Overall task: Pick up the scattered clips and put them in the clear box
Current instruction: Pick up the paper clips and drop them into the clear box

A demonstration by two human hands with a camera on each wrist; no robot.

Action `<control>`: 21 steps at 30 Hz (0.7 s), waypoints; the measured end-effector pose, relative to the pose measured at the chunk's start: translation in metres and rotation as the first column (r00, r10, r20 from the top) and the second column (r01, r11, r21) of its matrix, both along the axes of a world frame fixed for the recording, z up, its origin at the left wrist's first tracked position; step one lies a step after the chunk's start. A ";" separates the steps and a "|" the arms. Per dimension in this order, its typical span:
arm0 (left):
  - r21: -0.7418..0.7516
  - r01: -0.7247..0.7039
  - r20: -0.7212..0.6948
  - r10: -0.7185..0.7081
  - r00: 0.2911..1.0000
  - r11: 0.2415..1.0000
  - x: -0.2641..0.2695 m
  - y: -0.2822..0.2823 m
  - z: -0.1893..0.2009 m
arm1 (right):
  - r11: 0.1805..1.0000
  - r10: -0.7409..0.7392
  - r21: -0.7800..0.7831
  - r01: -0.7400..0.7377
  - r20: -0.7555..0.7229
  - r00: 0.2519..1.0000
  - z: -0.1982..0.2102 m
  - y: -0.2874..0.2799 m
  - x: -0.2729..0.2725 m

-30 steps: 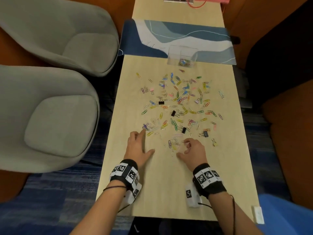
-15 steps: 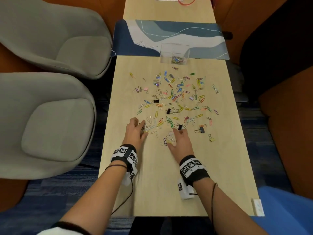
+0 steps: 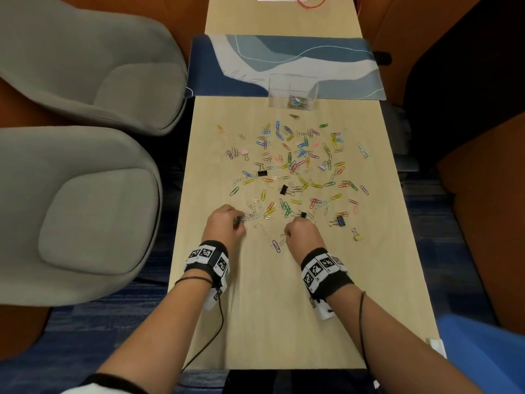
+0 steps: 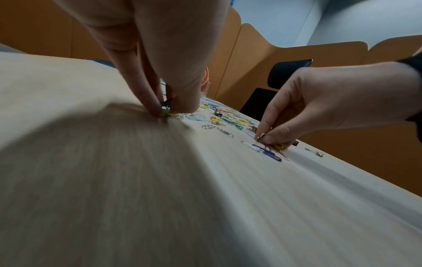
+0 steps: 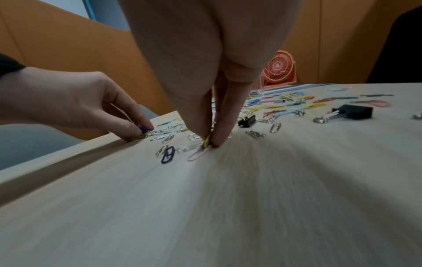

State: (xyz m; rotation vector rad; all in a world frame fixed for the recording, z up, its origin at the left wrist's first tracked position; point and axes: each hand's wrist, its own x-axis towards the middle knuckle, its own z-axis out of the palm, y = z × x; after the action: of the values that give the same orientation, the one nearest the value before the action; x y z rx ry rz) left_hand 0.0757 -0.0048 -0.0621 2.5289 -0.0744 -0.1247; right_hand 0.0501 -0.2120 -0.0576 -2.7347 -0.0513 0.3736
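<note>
Many coloured paper clips (image 3: 295,166) and black binder clips (image 3: 283,189) lie scattered over the wooden table (image 3: 284,308). The clear box (image 3: 292,91) stands at the far end on a blue mat, with a few clips inside. My left hand (image 3: 237,221) pinches a small bunch of clips (image 4: 166,108) at the near left edge of the scatter. My right hand (image 3: 289,230) pinches a yellow clip (image 5: 207,140) against the table, with silver and dark blue clips (image 5: 167,155) lying beside it.
Two grey armchairs (image 3: 85,194) stand left of the table. A blue patterned mat (image 3: 284,61) crosses the far part of the table. An orange fan (image 5: 278,69) sits behind it. Orange partitions (image 3: 483,223) close in the right side. The table's near half is bare wood.
Both hands reached forward into the near edge of the scatter and their fingers curled from flat to pinching clips. The head camera moved in closer.
</note>
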 end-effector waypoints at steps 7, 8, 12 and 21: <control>-0.052 -0.073 -0.043 0.071 0.997 0.996 0.005 0.005 0.003 | 0.996 -0.051 0.065 0.057 -0.102 0.994 0.009 -0.010 0.014; -0.087 -0.114 -0.051 0.109 0.993 0.990 0.004 0.004 0.003 | 0.991 -0.076 0.105 0.087 -0.110 0.991 0.012 -0.014 0.014; -0.300 -0.257 -0.065 0.248 0.966 0.919 0.009 -0.003 0.024 | 0.867 -0.256 0.380 0.323 -0.217 0.942 0.034 -0.038 0.015; -0.463 -0.089 0.070 0.137 0.988 0.882 0.109 -0.017 0.105 | 0.496 -0.415 0.774 0.395 -0.189 0.890 0.124 -0.088 0.104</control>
State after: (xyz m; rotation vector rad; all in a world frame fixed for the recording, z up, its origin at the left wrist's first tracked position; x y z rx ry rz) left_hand 0.1848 -0.0217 0.0425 2.0554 0.0052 0.0641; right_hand 0.1538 -0.2998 0.0662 -1.7488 0.3457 0.1186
